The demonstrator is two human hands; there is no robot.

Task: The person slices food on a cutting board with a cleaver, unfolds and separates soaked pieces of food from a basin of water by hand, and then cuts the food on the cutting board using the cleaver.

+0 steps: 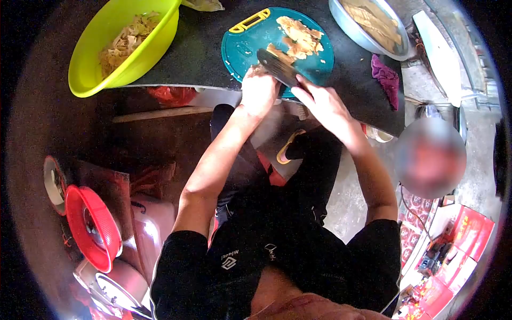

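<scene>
My right hand (326, 106) is wrapped around the handle of a dark-bladed kitchen knife (277, 68). The blade lies over the near part of a round teal cutting board (242, 50) with a yellow handle. My left hand (260, 89) is closed at the board's near edge, beside the blade, its curled fingers pressed on a piece of pale yellowish food that they mostly hide. Beyond the knife, flat, yellowish food pieces (301, 37) lie in an uneven heap, with small crumbs around them.
A lime-green basin (168, 45) with shredded food stands at the left of the dark table (352, 80). At the right, a pale basin (341, 24) holds long yellowish slabs near a purple cloth (385, 80). A red basket (90, 229) and red boxes (469, 229) are lower down.
</scene>
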